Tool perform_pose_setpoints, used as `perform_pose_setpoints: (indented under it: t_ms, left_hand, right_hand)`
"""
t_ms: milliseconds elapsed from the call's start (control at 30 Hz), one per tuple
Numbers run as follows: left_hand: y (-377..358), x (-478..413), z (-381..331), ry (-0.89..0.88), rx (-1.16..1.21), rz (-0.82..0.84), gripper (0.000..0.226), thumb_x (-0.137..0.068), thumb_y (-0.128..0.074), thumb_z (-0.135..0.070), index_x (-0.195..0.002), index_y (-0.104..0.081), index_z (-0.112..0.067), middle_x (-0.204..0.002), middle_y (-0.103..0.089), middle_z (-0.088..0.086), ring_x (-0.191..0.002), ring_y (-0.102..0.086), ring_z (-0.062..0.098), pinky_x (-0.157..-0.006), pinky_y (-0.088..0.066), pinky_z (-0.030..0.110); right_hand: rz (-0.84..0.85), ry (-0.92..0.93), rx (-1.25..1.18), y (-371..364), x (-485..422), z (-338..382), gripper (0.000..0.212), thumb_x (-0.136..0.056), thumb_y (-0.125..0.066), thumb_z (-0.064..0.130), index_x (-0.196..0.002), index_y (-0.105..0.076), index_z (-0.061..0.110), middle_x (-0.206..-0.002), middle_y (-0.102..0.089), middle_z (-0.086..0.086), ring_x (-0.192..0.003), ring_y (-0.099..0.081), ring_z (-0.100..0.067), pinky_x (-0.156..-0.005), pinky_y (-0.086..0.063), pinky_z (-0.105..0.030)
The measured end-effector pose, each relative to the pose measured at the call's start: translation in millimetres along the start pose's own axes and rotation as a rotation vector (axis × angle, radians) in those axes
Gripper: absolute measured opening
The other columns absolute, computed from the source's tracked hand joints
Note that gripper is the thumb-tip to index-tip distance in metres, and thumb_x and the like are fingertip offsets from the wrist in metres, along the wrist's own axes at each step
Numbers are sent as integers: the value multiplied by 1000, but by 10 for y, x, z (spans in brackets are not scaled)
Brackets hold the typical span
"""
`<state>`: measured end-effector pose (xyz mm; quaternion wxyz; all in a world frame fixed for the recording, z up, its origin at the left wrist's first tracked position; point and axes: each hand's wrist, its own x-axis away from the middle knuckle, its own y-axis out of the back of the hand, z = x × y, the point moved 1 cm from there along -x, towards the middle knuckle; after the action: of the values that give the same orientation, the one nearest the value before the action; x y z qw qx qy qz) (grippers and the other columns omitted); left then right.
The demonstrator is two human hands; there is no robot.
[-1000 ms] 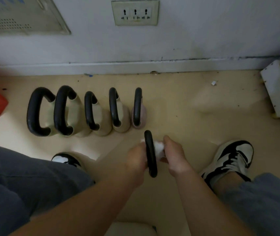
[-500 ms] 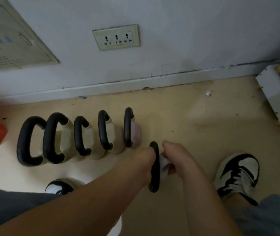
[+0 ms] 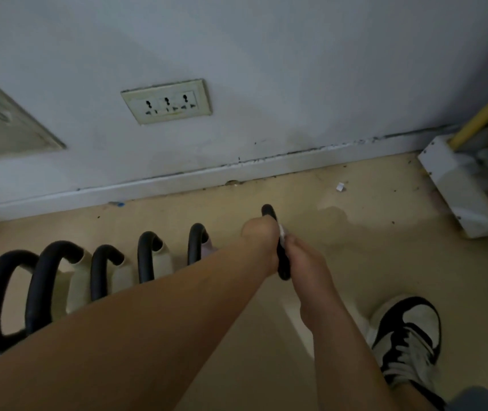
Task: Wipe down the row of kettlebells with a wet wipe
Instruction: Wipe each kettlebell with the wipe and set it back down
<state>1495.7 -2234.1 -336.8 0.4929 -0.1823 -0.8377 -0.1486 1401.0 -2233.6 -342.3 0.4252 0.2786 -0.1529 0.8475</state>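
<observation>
Several kettlebells with black handles and cream bodies stand in a row [image 3: 103, 268] on the beige floor, the rightmost one pinkish [image 3: 204, 247]. Just right of that row, one more kettlebell [image 3: 283, 269] sits between my hands; only its black handle shows, its body is hidden. My left hand [image 3: 259, 243] grips it from the left side. On the handle's right side my right hand [image 3: 303, 258] pinches a white wet wipe [image 3: 281, 231], pressed against the handle.
The wall and skirting board [image 3: 236, 170] run close behind the row, with a socket plate [image 3: 167, 102] above. A white box [image 3: 462, 185] with a yellow pipe stands at the right. My black-and-white shoe [image 3: 408, 336] is at lower right.
Both hands have moved the kettlebell forward, away from me, up to the right end of the row. The view has tilted up towards the wall.
</observation>
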Motion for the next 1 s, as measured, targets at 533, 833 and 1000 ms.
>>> perform_pose_setpoints:
  t_ms: [533, 833, 1000]
  left_hand:
    - [174, -47, -113, -224, -199, 77, 20, -101, -44, -9, -109, -62, -4, -101, -63, 13, -94, -59, 24, -87, -54, 34]
    - [1029, 305, 281, -405, -147, 160, 30, -97, -63, -33, -114, -69, -9, -93, -75, 7, -82, -72, 19, -69, -60, 33]
    - [1557, 602, 201, -438, -330, 264, 16, -91, -67, -21, -106, -73, -19, -97, -77, 6, -92, -74, 21, -78, -59, 35]
  right_hand:
    - [-66, 47, 12, 11, -63, 53, 24, -101, -51, 24, -93, -72, 13, -92, -72, -7, -90, -65, -24, -72, -42, -31]
    - [-81, 85, 67, -338, 283, 114, 14, -95, -65, 25, -87, -74, 18, -78, -74, -7, -64, -67, -18, -55, -55, -30]
    - [197, 5, 25, -626, 528, 64, 24, -87, -78, 36, -103, -78, 18, -96, -79, -2, -87, -77, -15, -73, -62, -31]
